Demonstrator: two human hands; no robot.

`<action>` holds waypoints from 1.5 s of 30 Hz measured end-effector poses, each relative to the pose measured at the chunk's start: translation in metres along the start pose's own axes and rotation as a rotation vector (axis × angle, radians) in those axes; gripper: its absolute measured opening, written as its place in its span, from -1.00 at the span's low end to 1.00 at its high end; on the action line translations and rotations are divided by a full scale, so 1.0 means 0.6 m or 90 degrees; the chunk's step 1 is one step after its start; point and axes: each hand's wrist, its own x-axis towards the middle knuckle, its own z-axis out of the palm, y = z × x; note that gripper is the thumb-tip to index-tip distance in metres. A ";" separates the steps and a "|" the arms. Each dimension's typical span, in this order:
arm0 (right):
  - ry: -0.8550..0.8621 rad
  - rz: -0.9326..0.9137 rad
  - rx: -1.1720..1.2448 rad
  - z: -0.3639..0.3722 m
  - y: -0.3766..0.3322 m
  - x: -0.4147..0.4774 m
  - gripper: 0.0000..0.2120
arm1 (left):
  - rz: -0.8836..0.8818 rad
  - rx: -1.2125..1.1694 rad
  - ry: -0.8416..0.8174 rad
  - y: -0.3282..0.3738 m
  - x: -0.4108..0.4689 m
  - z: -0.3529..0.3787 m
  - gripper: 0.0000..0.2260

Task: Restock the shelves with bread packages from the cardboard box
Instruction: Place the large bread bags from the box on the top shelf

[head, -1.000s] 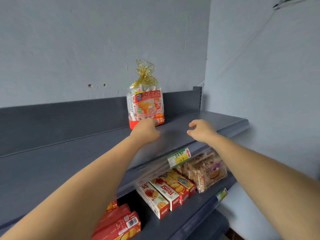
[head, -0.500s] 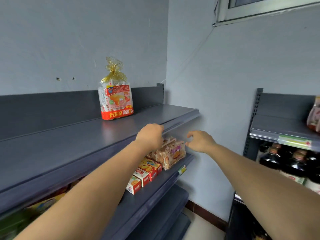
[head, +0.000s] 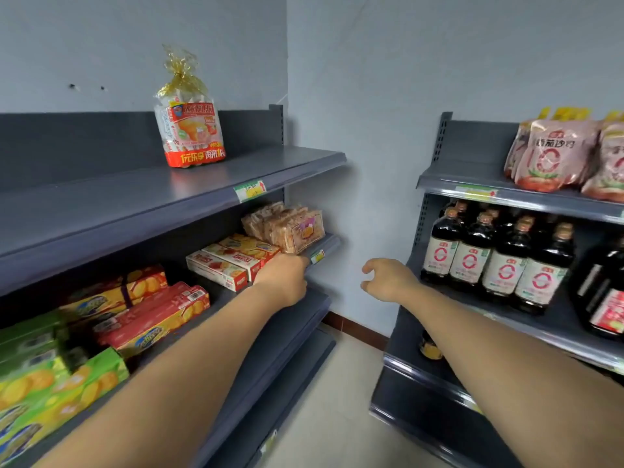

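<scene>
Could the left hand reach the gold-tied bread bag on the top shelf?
Probably yes: the left hand looks empty, and the clear gold-tied bread bag stands alone on the dark grey top shelf.

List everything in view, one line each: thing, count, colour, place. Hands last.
bread package: 1, clear, orange print, gold tie, top shelf of left unit
clear snack packs: a few, brown contents, second shelf's right end
biscuit boxes: several, red, yellow, green, second shelf
price tags: at least three, green-yellow, shelf edges
dark bottles: at least six, red-white labels, middle shelf of right unit
pink pouches: at least three, right unit's top shelf
left hand: 1, by second shelf's edge, fingers hidden
right hand: 1, empty, between the units
</scene>
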 end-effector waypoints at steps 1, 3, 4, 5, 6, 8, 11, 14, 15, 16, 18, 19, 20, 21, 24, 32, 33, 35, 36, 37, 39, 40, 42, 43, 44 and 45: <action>-0.009 0.007 -0.018 0.004 0.005 -0.021 -0.59 | 0.000 0.003 -0.008 0.005 -0.017 0.005 -0.75; -0.037 0.050 -0.017 0.036 0.020 -0.150 -0.57 | 0.043 -0.011 -0.059 0.029 -0.113 0.026 -0.70; -0.036 0.055 -0.026 0.051 0.030 -0.161 -0.57 | 0.042 -0.008 -0.049 0.030 -0.121 0.042 -0.71; -0.037 0.058 -0.051 0.055 0.034 -0.170 -0.57 | 0.045 -0.002 -0.046 0.030 -0.130 0.047 -0.71; -0.051 0.073 -0.049 0.074 0.044 -0.211 -0.57 | 0.067 -0.008 -0.072 0.030 -0.159 0.063 -0.70; -0.077 0.096 -0.055 0.092 0.047 -0.252 -0.57 | 0.070 -0.026 -0.098 0.029 -0.193 0.078 -0.66; -0.056 0.090 -0.052 0.095 0.048 -0.257 -0.58 | 0.066 -0.025 -0.088 0.024 -0.200 0.079 -0.68; -0.041 0.092 -0.040 0.090 0.036 -0.269 -0.63 | 0.065 -0.035 -0.077 0.021 -0.204 0.073 -0.70; -0.048 0.094 -0.037 0.094 0.037 -0.286 -0.65 | 0.073 -0.032 -0.085 0.025 -0.217 0.076 -0.71; -0.057 0.099 -0.032 0.102 0.037 -0.313 -0.67 | 0.081 -0.034 -0.102 0.034 -0.240 0.082 -0.73; -0.058 0.108 -0.021 0.116 0.041 -0.363 -0.69 | 0.089 -0.038 -0.122 0.050 -0.277 0.097 -0.75; -0.059 0.112 -0.016 0.120 0.045 -0.386 -0.69 | 0.093 -0.038 -0.130 0.060 -0.293 0.103 -0.74; -0.062 0.119 -0.013 0.123 0.051 -0.406 -0.67 | 0.098 -0.039 -0.138 0.072 -0.307 0.107 -0.72; -0.065 0.129 -0.009 0.124 0.058 -0.423 -0.65 | 0.105 -0.042 -0.143 0.081 -0.319 0.112 -0.71; -0.070 0.151 -0.018 0.125 0.089 -0.468 -0.63 | 0.125 -0.042 -0.154 0.114 -0.349 0.124 -0.76; -0.092 0.191 -0.001 0.137 0.205 -0.589 -0.61 | 0.114 -0.049 -0.206 0.240 -0.431 0.186 -0.61; -0.099 0.196 0.000 0.142 0.224 -0.607 -0.60 | 0.109 -0.059 -0.214 0.260 -0.445 0.198 -0.61; -0.112 0.205 0.003 0.152 0.259 -0.643 -0.61 | 0.098 -0.076 -0.225 0.300 -0.474 0.221 -0.61; -0.121 0.206 0.003 0.159 0.276 -0.659 -0.63 | 0.089 -0.082 -0.230 0.319 -0.488 0.234 -0.60; -0.129 0.208 0.001 0.166 0.293 -0.675 -0.64 | 0.079 -0.089 -0.236 0.337 -0.501 0.248 -0.60; -0.145 0.217 0.002 0.181 0.326 -0.703 -0.64 | 0.068 -0.100 -0.258 0.370 -0.523 0.279 -0.59; -0.154 0.224 0.007 0.188 0.343 -0.715 -0.62 | 0.067 -0.100 -0.269 0.385 -0.532 0.294 -0.59; -0.174 0.236 0.013 0.201 0.373 -0.733 -0.58 | 0.073 -0.096 -0.286 0.412 -0.545 0.320 -0.60; -0.184 0.237 0.009 0.207 0.386 -0.739 -0.57 | 0.077 -0.098 -0.292 0.424 -0.549 0.333 -0.60; -0.192 0.238 0.002 0.212 0.399 -0.743 -0.58 | 0.080 -0.101 -0.297 0.436 -0.551 0.346 -0.60; -0.198 0.242 -0.002 0.218 0.412 -0.746 -0.58 | 0.082 -0.105 -0.305 0.447 -0.552 0.358 -0.60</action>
